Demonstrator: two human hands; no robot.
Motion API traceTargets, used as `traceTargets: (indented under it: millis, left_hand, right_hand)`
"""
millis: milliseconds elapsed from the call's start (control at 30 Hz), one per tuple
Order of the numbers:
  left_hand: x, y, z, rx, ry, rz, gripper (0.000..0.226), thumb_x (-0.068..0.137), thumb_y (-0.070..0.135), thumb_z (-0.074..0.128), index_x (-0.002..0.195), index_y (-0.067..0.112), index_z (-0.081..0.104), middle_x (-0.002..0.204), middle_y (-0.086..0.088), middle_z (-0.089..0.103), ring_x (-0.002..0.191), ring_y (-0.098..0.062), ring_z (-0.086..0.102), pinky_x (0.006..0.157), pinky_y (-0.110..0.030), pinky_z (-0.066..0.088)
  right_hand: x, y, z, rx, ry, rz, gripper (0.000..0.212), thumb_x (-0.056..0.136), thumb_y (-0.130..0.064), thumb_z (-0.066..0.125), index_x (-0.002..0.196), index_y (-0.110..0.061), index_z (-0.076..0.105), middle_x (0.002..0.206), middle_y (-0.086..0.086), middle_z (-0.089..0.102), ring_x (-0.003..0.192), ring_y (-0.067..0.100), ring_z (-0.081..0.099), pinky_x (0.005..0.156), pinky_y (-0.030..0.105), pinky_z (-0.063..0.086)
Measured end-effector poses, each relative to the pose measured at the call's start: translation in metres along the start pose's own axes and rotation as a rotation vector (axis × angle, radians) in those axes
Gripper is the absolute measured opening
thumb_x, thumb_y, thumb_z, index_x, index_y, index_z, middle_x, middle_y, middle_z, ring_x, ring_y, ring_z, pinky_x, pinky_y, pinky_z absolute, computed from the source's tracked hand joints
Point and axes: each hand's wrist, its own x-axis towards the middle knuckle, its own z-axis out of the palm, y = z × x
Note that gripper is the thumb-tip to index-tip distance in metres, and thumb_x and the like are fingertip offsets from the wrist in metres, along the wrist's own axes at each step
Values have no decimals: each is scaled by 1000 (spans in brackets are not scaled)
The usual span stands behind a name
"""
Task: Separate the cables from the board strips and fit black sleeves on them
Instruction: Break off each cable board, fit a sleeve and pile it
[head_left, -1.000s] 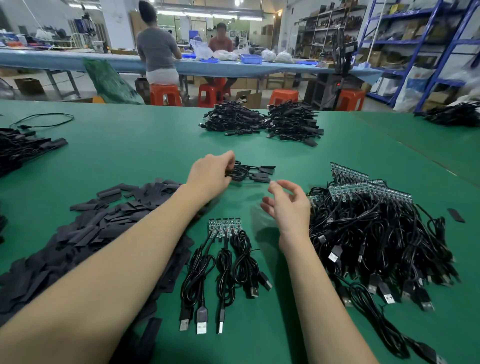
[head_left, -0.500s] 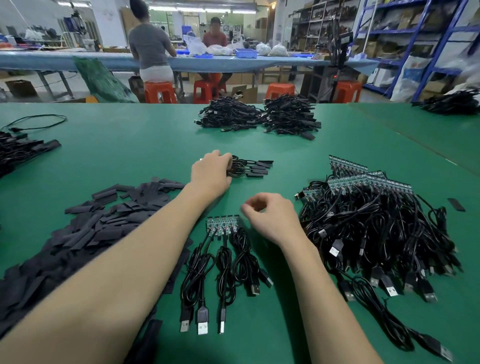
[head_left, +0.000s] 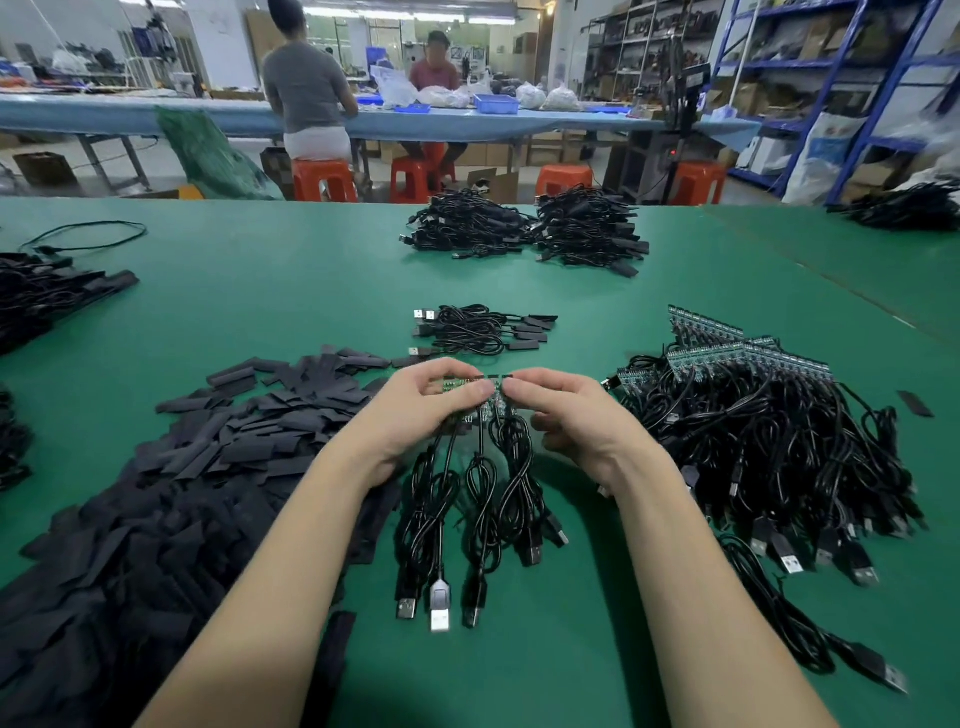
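A short green board strip with several coiled black USB cables hanging from it is lifted at its top edge in the middle of the green table. My left hand pinches the strip's left part. My right hand pinches its right end, and the fingertips of both hands nearly meet. A big heap of flat black sleeves lies to the left. To the right sits a pile of cables still on board strips. A few sleeved cables lie just beyond my hands.
Two heaps of finished black cables sit at the far middle of the table. More black parts lie at the left edge, another cable heap at the far right. Two people sit at a blue bench behind.
My left hand left the sleeved cables and came back to the strip. My right hand moved in from the right pile. Both now pinch the strip and have raised its top.
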Motion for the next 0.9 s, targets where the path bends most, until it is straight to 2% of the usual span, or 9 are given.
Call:
traceTargets:
  millis: [200, 267, 367, 500, 633, 700, 733, 833, 900]
  left_hand:
    - [-4, 1, 6, -150, -35, -57, 33, 66, 35, 87, 93, 23, 74, 95, -5, 77, 85, -14, 68, 82, -30, 51]
    - [-4, 2, 6, -223, -61, -70, 30, 67, 29, 86, 92, 19, 73, 89, -7, 76, 78, -14, 68, 74, -28, 53]
    - [-6, 5, 5, -386, -110, -108, 22, 69, 16, 83, 89, 13, 72, 80, -10, 74, 62, -16, 69, 54, -25, 54]
    - [-7, 7, 3, -450, -131, -128, 21, 72, 11, 79, 91, 10, 70, 79, -10, 73, 62, -18, 69, 56, -27, 58]
    - [-7, 8, 4, -549, -145, -101, 20, 74, 9, 74, 92, 11, 67, 78, -3, 73, 64, -12, 68, 60, -23, 57]
    - [-8, 10, 1, -541, -159, -102, 19, 74, 11, 75, 91, 14, 67, 77, -2, 72, 64, -11, 68, 60, -23, 57]
    - [-8, 9, -1, -514, -148, -101, 19, 73, 12, 76, 90, 15, 67, 76, 0, 71, 63, -10, 67, 60, -22, 56]
    - [-4, 6, -5, -426, -19, -99, 14, 79, 12, 76, 88, 17, 67, 75, 2, 68, 63, -7, 63, 60, -19, 54]
    - [-1, 3, -7, -370, 79, -94, 11, 85, 9, 74, 88, 17, 67, 76, 3, 67, 65, -7, 62, 62, -20, 53]
  right_hand:
    - [1, 1, -1, 87, -122, 39, 38, 82, -25, 79, 116, -9, 73, 65, -12, 59, 53, 4, 33, 44, 16, 25]
    - [0, 0, 1, 180, -186, 68, 41, 79, -22, 76, 117, -7, 70, 55, -14, 51, 45, 1, 29, 41, 14, 18]
    - [-1, -1, 7, 271, -207, 123, 21, 83, -20, 71, 103, -14, 72, 55, -12, 50, 43, 1, 25, 48, 21, 8]
    - [-3, -1, 13, 392, -219, 178, 12, 78, -20, 71, 89, -16, 70, 48, -12, 41, 35, 1, 24, 40, 14, 10]
    - [-2, 3, 15, 486, -218, 212, 6, 75, -21, 76, 76, -16, 73, 67, -6, 47, 42, 1, 26, 56, 16, 10]
    - [-3, 2, 10, 448, -223, 163, 5, 76, -22, 76, 73, -19, 75, 62, -9, 52, 43, 0, 28, 52, 14, 12]
    - [-3, 1, 6, 389, -217, 127, 5, 75, -23, 78, 78, -19, 76, 59, -10, 55, 43, 1, 30, 48, 13, 14]
    - [-4, -7, -10, 218, -98, 54, 38, 68, -27, 83, 102, -14, 73, 69, -10, 67, 50, 2, 37, 40, 12, 25]
    - [-5, -11, -18, 184, 36, -8, 39, 65, -30, 85, 100, -16, 74, 76, -9, 72, 53, 4, 40, 42, 14, 29]
